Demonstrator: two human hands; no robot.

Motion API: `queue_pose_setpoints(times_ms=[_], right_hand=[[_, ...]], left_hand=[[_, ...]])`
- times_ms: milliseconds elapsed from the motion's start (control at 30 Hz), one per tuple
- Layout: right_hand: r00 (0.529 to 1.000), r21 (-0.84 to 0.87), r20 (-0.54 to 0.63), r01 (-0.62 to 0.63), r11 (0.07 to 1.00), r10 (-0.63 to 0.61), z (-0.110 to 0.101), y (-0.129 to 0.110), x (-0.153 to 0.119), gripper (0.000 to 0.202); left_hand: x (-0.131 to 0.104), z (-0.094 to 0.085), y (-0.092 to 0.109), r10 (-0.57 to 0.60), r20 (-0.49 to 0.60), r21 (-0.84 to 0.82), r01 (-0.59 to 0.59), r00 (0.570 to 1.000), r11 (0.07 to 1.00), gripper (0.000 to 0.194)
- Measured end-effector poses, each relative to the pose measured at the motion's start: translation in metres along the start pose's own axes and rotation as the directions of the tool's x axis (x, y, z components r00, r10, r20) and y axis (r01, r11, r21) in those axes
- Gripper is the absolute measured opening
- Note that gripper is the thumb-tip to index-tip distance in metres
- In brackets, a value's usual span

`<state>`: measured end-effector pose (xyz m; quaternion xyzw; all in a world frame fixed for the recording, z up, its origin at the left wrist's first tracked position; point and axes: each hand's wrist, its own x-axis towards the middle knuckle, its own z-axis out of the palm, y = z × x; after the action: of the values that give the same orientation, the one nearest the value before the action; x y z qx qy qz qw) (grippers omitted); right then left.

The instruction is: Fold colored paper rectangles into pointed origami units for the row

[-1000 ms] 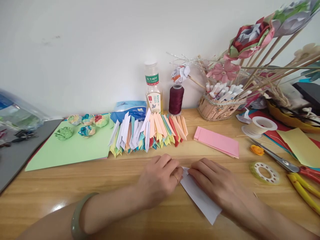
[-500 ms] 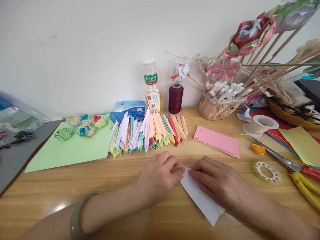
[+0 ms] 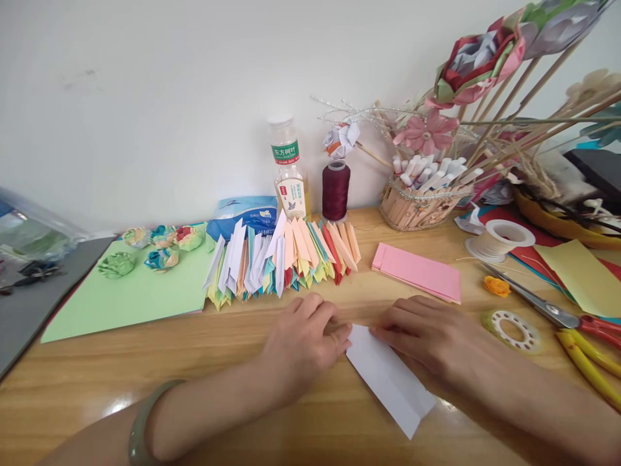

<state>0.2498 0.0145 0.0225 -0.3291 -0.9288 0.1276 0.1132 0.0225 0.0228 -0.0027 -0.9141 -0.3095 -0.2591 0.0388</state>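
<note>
A folded strip of white paper lies slantwise on the wooden table, its far end between my two hands. With curled fingers, my left hand pinches the paper's far left corner. My right hand grips the far right edge with thumb and fingertips, its other fingers bent over; part of that edge is hidden beneath it. Beyond my hands stands a row of folded paper pieces in white, peach, yellow, blue and red. A stack of pink paper strips rests behind my right hand.
Several paper flowers sit on green sheets at the left. A bottle, a maroon thread spool and a marker basket stand near the wall. Scissors, tape and a white spool lie at the right.
My right hand has slid slightly right along the paper's edge, uncovering more of its surface. My left hand keeps its pinch on the corner. The whole view has shifted a little.
</note>
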Motion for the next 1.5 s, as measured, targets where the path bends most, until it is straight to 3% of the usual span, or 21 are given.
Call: queue_pose_setpoints(times_ms=[200, 333, 433, 533, 600, 700, 833, 1067, 1333, 1500], right_hand=[[0.978, 0.125, 0.155, -0.157, 0.98, 0.136, -0.02, 0.004, -0.009, 0.018], [0.971, 0.241, 0.222, -0.141, 0.96, 0.087, -0.024, -0.002, -0.008, 0.019], [0.981, 0.216, 0.187, -0.1, 0.971, 0.06, -0.021, -0.006, -0.004, 0.018], [0.99, 0.105, 0.097, -0.108, 0.989, 0.098, -0.014, -0.007, -0.002, 0.018], [0.992, 0.038, 0.025, -0.124, 0.992, 0.123, -0.01, -0.008, -0.002, 0.019], [0.992, -0.004, -0.018, -0.122, 0.992, 0.122, -0.006, -0.007, -0.002, 0.021], [0.998, -0.002, 0.035, -0.06, 0.998, 0.06, -0.008, -0.008, 0.0, 0.018], [0.993, 0.116, 0.114, -0.039, 0.993, 0.026, -0.012, -0.007, 0.001, 0.017], [0.974, 0.257, 0.09, -0.223, 0.94, 0.207, -0.001, -0.006, 0.003, 0.015], [0.943, 0.239, 0.077, -0.332, 0.912, 0.323, 0.004, -0.008, 0.006, 0.012]], left_hand=[[-0.001, -0.001, -0.003, -0.016, 0.039, -0.052, 0.018, 0.999, 0.998, 0.012], [0.001, -0.002, -0.007, -0.034, 0.047, -0.08, 0.037, 0.998, 0.996, 0.018], [0.004, -0.007, -0.007, -0.028, -0.075, -0.076, 0.022, 0.997, 0.997, 0.018], [0.004, -0.011, -0.001, 0.061, -0.18, -0.082, -0.077, 0.982, 0.994, 0.013], [0.001, -0.009, 0.005, 0.137, -0.151, -0.097, -0.152, 0.979, 0.984, 0.01], [-0.005, -0.001, 0.011, 0.15, -0.067, -0.071, -0.154, 0.986, 0.985, 0.015], [-0.011, 0.006, 0.01, 0.164, 0.056, -0.016, -0.163, 0.985, 0.986, 0.018], [-0.011, 0.002, 0.008, 0.192, 0.066, -0.018, -0.192, 0.979, 0.981, 0.016], [-0.013, 0.001, 0.012, 0.216, 0.095, -0.031, -0.214, 0.972, 0.976, 0.018], [-0.014, 0.001, 0.015, 0.226, 0.092, -0.038, -0.223, 0.97, 0.974, 0.02]])
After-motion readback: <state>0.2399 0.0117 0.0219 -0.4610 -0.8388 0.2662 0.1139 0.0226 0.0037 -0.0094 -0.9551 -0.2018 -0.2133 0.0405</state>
